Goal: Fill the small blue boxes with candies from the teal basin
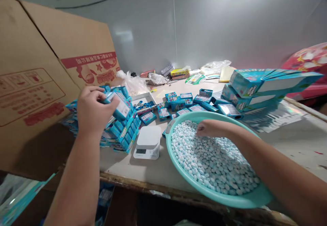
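Observation:
My left hand (95, 107) is closed on a small blue candy box (121, 107), thumb across its face, just above a stack of display trays (122, 135) filled with similar boxes. Fingers curled, my right hand (207, 128) dips into white and pale blue candies (212, 161) that fill a turquoise basin (178, 169). Whatever those fingertips hold, if anything, is hidden. Between the trays and the basin stands a white kitchen scale (148, 138) with a bare platform.
Several loose blue boxes (178, 104) lie behind the basin. A large cardboard carton (51, 79) stands at the left. Long blue cartons (265, 86) are piled at the right. A white tray (150, 97) holds small round blue pieces. The table's worn front edge (133, 184) runs below.

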A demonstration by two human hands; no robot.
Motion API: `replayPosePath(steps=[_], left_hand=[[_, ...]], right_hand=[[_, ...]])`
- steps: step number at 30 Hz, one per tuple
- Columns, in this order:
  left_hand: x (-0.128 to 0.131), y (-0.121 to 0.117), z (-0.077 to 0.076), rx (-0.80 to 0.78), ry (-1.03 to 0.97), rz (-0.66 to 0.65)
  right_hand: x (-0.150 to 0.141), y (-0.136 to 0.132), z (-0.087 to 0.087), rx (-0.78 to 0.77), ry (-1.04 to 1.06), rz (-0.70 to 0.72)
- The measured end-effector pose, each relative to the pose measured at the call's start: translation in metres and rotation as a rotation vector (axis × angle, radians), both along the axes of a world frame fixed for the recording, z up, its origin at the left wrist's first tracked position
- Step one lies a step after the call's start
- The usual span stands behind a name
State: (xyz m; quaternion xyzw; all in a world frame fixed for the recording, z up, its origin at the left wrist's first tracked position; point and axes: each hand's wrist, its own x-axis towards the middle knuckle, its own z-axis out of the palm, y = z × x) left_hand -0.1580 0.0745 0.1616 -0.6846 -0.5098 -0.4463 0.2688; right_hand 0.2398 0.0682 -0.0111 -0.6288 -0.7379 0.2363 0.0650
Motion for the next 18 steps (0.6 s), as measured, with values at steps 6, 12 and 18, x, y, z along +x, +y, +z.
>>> replayPosePath(steps=[6,12,18], left_hand=[[-0.016,0.07,0.044,-0.224,0.125,0.379],[-0.026,0.108,0.003,-0.311,-0.043,0.427],[-0.05,0.105,-0.031,-0.399,-0.201,0.215]], right_hand=[[-0.006,-0.008,0.021,-0.109,-0.058,-0.004],[-0.005,-0.008,0.022,-0.189,-0.094,-0.042],[-0.011,-0.008,0.018,-0.161,-0.134,-0.011]])
